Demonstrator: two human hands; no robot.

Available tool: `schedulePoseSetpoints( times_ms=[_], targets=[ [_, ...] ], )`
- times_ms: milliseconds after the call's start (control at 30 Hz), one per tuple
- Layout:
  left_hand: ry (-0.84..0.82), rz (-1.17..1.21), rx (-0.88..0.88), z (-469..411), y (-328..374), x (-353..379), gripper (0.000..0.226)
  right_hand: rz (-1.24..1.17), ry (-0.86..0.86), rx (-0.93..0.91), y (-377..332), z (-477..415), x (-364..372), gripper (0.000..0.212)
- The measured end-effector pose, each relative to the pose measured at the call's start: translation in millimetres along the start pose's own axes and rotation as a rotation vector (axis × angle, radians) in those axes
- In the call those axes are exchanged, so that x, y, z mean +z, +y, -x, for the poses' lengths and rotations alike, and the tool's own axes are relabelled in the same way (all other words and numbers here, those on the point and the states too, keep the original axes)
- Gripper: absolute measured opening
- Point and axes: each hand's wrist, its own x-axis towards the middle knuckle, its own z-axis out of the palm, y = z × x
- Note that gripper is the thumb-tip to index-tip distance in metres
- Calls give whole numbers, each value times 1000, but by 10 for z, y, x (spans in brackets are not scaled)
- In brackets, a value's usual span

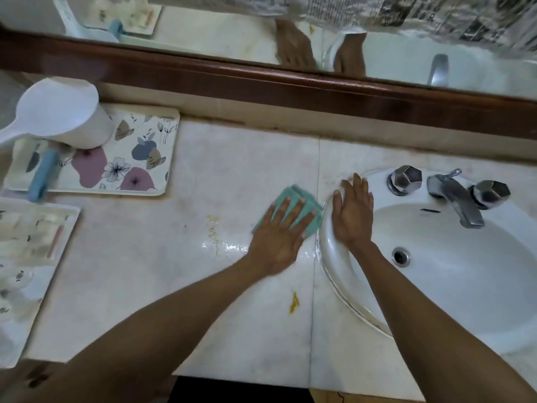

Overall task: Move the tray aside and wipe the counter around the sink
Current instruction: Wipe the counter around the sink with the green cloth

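My left hand (pixel 280 234) lies flat with fingers spread on a folded teal cloth (pixel 296 205), pressing it to the pale marble counter (pixel 232 170) just left of the sink. My right hand (pixel 353 212) rests flat and empty on the white sink's rim (pixel 331 257), fingers apart. The flowered tray (pixel 139 158) sits at the counter's far left against the back wall, carrying a white plastic scoop (pixel 61 112) and a blue-handled item (pixel 43 178).
Chrome faucet (pixel 456 199) with two knobs (pixel 405 177) (pixel 491 191) stands behind the basin. Yellow stains (pixel 294 302) (pixel 213 231) and a wet patch (pixel 226 245) mark the counter. A wood-framed mirror (pixel 261 82) runs along the back. A mirrored side surface (pixel 29 257) is at left.
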Motion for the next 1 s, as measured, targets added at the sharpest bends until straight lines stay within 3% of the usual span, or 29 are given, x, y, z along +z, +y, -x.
schedulePoseSetpoints(
  times_ms=[100, 200, 367, 533, 667, 767, 933, 1000],
  targets=[
    [-69, 2, 172, 528, -127, -62, 53, -7, -4, -7, -58, 106, -15, 48],
    [-117, -67, 321, 434, -481, -150, 51, 7, -12, 1, -75, 180, -15, 49],
    [-107, -15, 5, -25, -1132, -445, 55, 78, -35, 66, -306, 239, 63, 51],
    [9, 26, -175, 636, -1161, -383, 56, 129, -135, -128, -735, 485, 322, 52],
    [-55, -11, -67, 1577, -1009, -297, 57, 7, -180, -137, -1004, 737, 522, 58],
    [-131, -84, 78, 1535, -1307, -446, 55, 3, -188, -128, -1087, 848, 589, 58],
    [-70, 47, -318, 1028, -1366, -586, 58, 48, -153, -181, -1094, 1033, 602, 56],
    [-78, 77, -347, 1147, -1210, -518, 61, 48, -153, -176, -1138, 1093, 618, 57]
  ],
)
